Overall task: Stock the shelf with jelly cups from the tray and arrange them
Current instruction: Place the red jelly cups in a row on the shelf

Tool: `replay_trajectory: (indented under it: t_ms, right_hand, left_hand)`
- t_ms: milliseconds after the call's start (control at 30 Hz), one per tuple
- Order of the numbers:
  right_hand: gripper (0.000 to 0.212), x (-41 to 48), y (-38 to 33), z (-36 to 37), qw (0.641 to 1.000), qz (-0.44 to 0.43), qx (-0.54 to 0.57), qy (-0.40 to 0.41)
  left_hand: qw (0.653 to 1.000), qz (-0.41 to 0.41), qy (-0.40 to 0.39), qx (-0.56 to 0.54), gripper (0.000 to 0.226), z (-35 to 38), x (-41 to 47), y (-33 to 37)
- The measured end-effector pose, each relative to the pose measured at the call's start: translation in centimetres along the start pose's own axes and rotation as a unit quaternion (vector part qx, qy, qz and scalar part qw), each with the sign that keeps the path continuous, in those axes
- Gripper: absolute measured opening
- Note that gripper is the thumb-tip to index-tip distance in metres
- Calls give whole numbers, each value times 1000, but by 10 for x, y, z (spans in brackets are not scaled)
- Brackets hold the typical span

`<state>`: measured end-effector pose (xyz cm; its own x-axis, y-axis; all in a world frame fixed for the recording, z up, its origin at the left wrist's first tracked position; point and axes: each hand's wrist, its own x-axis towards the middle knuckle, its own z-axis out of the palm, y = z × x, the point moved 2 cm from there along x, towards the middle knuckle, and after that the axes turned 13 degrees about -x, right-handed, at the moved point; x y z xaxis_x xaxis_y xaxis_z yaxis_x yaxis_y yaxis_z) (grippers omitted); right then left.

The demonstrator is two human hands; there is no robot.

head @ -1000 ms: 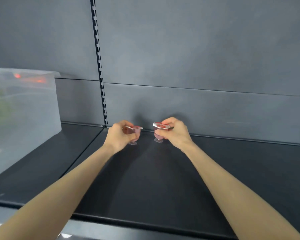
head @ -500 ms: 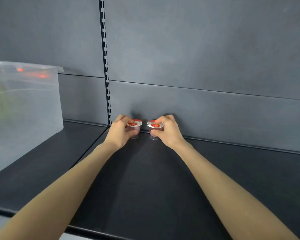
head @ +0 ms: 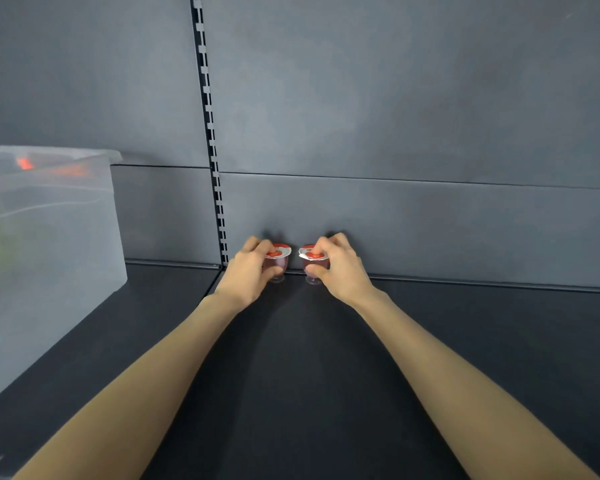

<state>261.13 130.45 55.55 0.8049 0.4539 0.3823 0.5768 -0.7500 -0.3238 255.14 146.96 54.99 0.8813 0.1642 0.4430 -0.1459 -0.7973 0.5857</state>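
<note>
Each hand, left [head: 253,271] and right [head: 340,268], pinches a cup [head: 280,259] [head: 310,260] upright at the shelf's [head: 326,375] back edge, likely starting a row.

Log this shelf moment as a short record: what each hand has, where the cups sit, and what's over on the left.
left hand: grips the left jelly cup
right hand: grips the right jelly cup
cups: upright, side by side with a gap, bases seemingly on the shelf
position: at the back panel
far left: clear bin standing on the shelf
</note>
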Motion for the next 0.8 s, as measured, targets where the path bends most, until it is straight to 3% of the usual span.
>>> replay_trajectory:
  t_ms: [333,600,700,800]
  right_hand:
    - [25,-2,-12,-2,997,24,-70,-20]
    - [48,-9,-13,-20,993,21,-85,-78]
    - [62,-14,-11,-43,990,27,-96,-99]
    - [57,-25,-7,-71,988,22,-121,-96]
  left_hand:
    - [994,14,-33,107,29,-5,1,4]
    - [989,-1,-119,93,48,-24,3,11]
    - [991,7,-117,71,49,-34,-1,33]
    - [991,44,-97,83,46,-42,-9,65]
